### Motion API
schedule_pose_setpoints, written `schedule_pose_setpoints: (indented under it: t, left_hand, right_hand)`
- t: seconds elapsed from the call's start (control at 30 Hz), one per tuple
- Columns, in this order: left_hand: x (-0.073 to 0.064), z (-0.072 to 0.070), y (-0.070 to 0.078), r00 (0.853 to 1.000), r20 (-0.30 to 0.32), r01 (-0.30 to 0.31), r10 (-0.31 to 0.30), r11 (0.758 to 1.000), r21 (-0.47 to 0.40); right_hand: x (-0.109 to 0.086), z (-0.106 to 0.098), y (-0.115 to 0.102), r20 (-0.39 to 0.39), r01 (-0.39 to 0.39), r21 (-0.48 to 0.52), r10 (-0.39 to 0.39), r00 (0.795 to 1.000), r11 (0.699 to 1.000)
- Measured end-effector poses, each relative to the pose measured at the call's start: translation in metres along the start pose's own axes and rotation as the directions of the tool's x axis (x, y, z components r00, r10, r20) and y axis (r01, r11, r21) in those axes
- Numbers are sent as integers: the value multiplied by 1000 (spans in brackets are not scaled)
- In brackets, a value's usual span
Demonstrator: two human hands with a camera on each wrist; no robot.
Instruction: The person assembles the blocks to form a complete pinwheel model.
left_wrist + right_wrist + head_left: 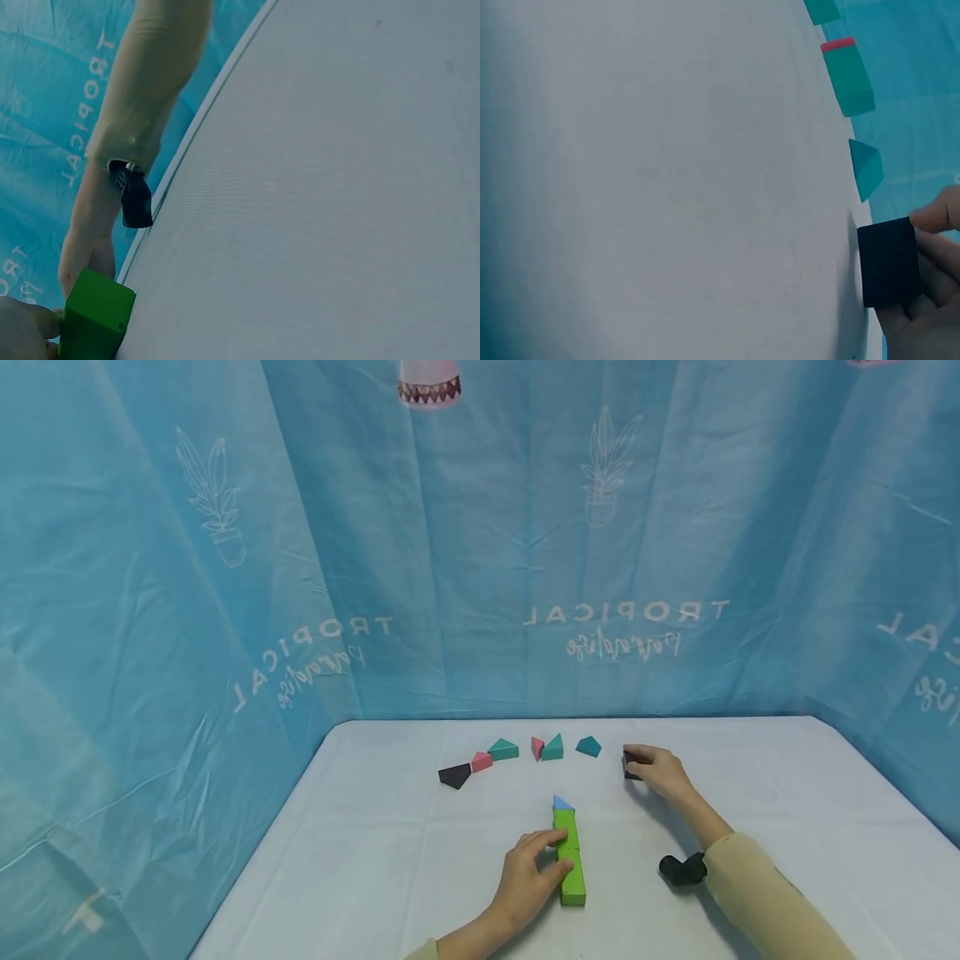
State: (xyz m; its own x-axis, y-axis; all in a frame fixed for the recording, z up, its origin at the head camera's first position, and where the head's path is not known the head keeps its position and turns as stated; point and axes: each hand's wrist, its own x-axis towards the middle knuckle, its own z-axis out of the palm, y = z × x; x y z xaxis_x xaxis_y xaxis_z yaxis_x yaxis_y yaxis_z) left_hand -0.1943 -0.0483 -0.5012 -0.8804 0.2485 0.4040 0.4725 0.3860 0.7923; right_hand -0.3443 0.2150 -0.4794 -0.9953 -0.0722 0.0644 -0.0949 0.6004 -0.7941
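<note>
Near the front middle, a row of green blocks (573, 881) lies on the white table, with a blue triangular block (561, 803) at its far end. My left hand (525, 877) holds the green row from its left side, thumb nearer me and curled fingers farther along. In the left wrist view a green block (97, 315) stands beside the fingertips. At the back right, my right hand (660, 770) pinches a black block (890, 262) between thumb and fingers. In the head view the fingers hide part of that block.
Left of the right hand, along the back, lie a dark teal block (588, 746), a teal block (552, 748), a pink block (537, 747), another teal block (503, 749), a pink one (482, 762) and a black one (454, 776). A blue curtain (480, 527) surrounds the table.
</note>
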Motion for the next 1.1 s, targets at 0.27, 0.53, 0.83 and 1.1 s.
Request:
schedule_pose_setpoints:
  t: [0.27,0.53,0.83,1.1]
  left_hand:
    - [-1,1,-1,1000,-3,-16,16,1000,2]
    - [0,1,-2,1000,-3,-25,25,1000,13]
    - [1,0,-2,1000,0,-27,27,1000,12]
    - [0,0,-1,1000,-5,-30,30,999,13]
  right_hand:
    - [-4,-1,3,-26,67,0,-67,997,998]
    - [-8,-1,6,-47,60,-70,-64,997,996]
    - [-3,-10,10,-59,-5,-19,3,998,1000]
    - [-3,-23,3,-29,-17,6,17,999,1000]
